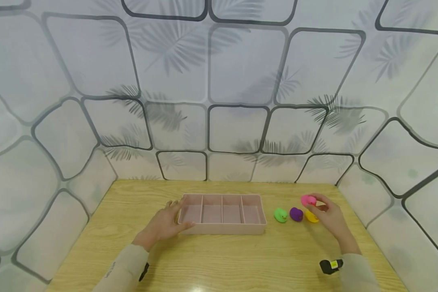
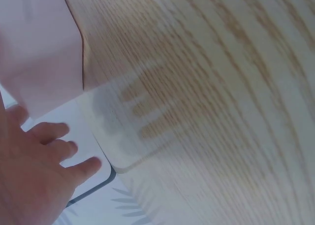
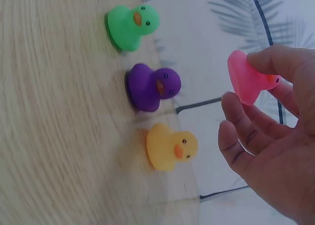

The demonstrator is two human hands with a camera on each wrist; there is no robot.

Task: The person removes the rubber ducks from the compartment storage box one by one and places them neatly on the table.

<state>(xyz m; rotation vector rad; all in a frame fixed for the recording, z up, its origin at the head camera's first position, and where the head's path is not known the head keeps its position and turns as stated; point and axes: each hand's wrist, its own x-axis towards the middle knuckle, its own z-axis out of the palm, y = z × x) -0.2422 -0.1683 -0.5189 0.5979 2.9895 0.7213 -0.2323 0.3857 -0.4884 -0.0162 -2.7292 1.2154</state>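
My right hand (image 1: pixel 330 217) pinches a pink rubber duck (image 3: pixel 243 80) between thumb and fingers, lifted off the table. Beneath and left of it, a yellow rubber duck (image 3: pixel 170 147), a purple rubber duck (image 3: pixel 150 87) and a green rubber duck (image 3: pixel 129 28) stand in a row on the table. At the left end of a pink divided box (image 1: pixel 226 229), my left hand (image 1: pixel 164 223) is spread, its thumb at the front wall and its fingers by the back corner. Several compartments of the box show bare floors. In the left wrist view those fingers look loosely extended.
The light wooden table (image 1: pixel 219 263) carries the box at the middle and the ducks to its right. A patterned backdrop (image 1: pixel 237 129) rises behind the table and along both sides.
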